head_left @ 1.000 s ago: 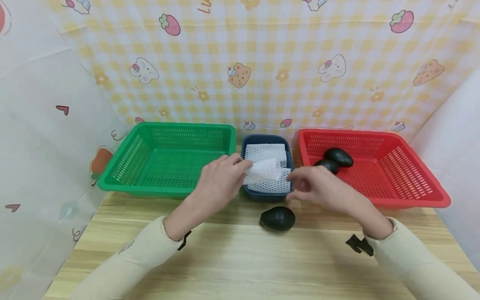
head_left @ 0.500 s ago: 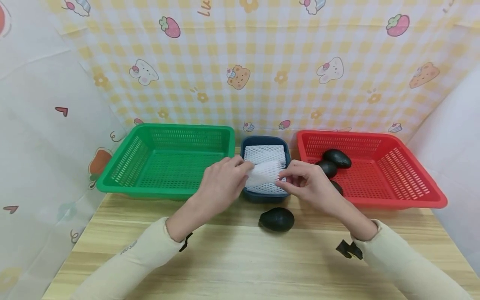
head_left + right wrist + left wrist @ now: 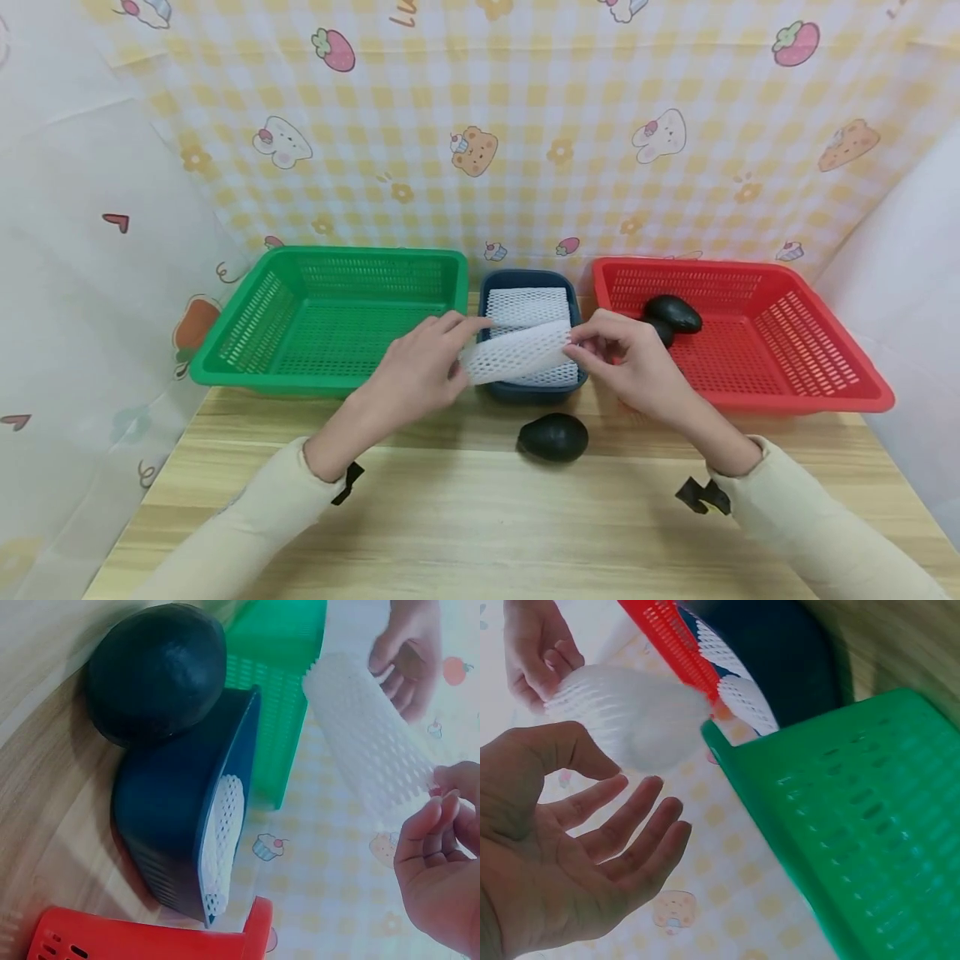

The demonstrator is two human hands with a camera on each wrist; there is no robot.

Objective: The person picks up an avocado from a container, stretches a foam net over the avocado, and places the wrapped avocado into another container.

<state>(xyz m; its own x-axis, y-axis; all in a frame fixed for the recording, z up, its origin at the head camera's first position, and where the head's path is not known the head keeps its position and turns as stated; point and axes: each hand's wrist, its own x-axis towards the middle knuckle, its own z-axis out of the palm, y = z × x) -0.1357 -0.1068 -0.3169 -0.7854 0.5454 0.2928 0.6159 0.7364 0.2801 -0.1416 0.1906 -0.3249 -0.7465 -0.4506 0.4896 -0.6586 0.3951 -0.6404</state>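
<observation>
A white foam net sleeve (image 3: 517, 352) is held above the small blue basket (image 3: 534, 395), its right end pinched between the thumb and fingers of my right hand (image 3: 626, 354). My left hand (image 3: 420, 367) is at the sleeve's left end, thumb and fingers parted. In the left wrist view a gap shows between the left fingers (image 3: 641, 802), and the sleeve (image 3: 634, 716) lies beyond them. More foam net sleeves (image 3: 527, 305) lie in the blue basket. A dark avocado (image 3: 553, 437) rests on the table just in front of it.
A green basket (image 3: 330, 385) stands on the left, nothing visible in it. The red basket (image 3: 795, 404) on the right holds dark avocados (image 3: 672, 314), partly hidden by my right hand. A patterned cloth (image 3: 525, 100) hangs behind.
My right hand has come in and pinched the sleeve's right end. My left hand has let go and drawn slightly left, and the sleeve now stretches out long. The front avocado has stayed put.
</observation>
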